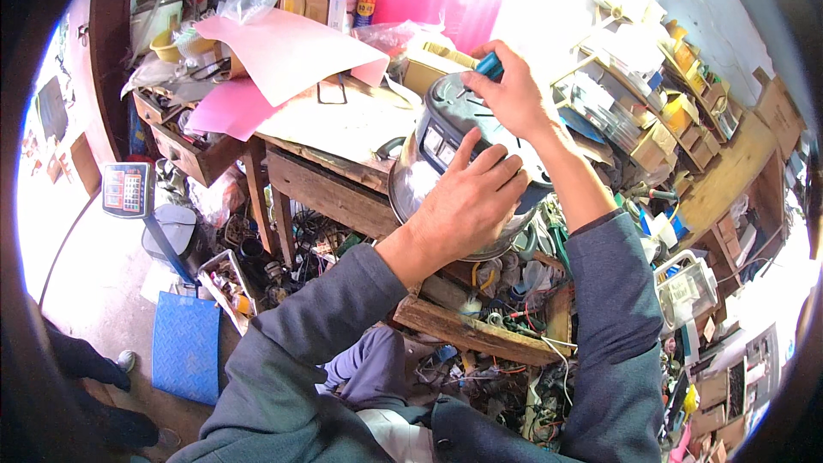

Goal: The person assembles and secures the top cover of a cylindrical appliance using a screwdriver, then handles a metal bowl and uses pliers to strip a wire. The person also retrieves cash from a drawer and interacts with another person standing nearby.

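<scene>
A steel appliance (406, 184) with a black top housing (456, 108) and small panel sits tilted at the wooden bench's front edge. My left hand (459, 206) grips the housing, fingers curled over its near part and index finger raised toward the panel. At the housing's upper end, my right hand (510, 90) holds a teal tool handle (489, 63), probably a screwdriver; its tip is hidden.
Pink sheets (274, 51) lie on the cluttered bench (326, 129). A scale (184, 343) with raised display stands at left, near another person's dark legs (94, 373). Shelves of boxes (669, 111) line the right; cables and junk fill the space below.
</scene>
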Demonstrator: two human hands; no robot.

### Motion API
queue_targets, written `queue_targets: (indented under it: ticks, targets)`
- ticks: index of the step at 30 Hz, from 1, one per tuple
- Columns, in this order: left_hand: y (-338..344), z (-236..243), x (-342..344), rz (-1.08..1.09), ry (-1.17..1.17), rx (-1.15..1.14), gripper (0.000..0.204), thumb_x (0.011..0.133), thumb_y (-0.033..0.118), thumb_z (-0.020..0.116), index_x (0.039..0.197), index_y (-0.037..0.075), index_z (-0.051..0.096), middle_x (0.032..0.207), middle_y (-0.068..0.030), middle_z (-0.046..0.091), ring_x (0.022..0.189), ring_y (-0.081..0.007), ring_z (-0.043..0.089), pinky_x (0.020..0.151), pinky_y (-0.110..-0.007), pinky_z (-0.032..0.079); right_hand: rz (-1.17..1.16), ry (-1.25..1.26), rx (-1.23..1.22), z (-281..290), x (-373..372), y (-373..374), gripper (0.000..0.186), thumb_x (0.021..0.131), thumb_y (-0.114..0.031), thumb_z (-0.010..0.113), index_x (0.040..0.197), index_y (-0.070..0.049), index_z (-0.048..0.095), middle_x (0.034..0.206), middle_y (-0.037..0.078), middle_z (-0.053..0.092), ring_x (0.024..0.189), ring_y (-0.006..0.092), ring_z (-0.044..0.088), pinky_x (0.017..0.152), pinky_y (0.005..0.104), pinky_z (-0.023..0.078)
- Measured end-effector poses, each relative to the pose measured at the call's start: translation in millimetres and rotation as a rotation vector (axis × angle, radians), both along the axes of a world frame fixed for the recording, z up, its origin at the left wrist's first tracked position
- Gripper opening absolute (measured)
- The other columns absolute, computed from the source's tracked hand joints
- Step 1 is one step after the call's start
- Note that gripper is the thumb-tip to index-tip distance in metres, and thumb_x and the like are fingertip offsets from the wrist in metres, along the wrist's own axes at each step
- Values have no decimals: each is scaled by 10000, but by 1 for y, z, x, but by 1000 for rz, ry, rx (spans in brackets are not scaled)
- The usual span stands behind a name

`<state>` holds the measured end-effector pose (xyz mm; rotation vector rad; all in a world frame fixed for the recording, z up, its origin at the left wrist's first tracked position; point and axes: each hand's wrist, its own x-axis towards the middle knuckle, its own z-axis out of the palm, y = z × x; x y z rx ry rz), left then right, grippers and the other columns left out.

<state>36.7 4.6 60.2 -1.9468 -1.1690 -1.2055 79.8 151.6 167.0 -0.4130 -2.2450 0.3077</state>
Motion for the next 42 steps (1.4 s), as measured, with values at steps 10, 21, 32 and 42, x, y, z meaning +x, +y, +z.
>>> queue_targets:
  ticks: [10,21,32,42]
  targets:
    - [6,-5,2,-5,-27,44,376,854,194,728,1199,85,629,1228,-81,620,1243,-268,535,1171,-543,322,-23,-30,52,-9,-7,6,285,895,-142,775,1110,-45,615,793,39,642,685,104,608,612,266,504]
    - [5,-11,-6,-3,13,9,390,848,177,721,1211,73,621,1258,-77,620,1265,-286,522,1186,-561,299,162,-309,106,21,-21,-9,474,828,-55,760,1282,-81,625,954,34,645,879,100,612,797,254,506]
    - [7,-8,-3,-27,-2,39,359,840,171,725,1172,68,636,1218,-74,619,1252,-278,529,1189,-552,292,74,-146,209,4,-33,25,484,868,-148,757,1326,-70,623,1070,59,643,916,129,643,808,280,527]
    - [8,-8,-3,-17,-20,71,388,835,177,727,1194,59,639,1218,-92,617,1246,-275,535,1175,-546,316,-124,-121,224,1,-22,1,522,863,-194,748,1355,-88,609,1135,135,658,1032,253,639,950,360,496]
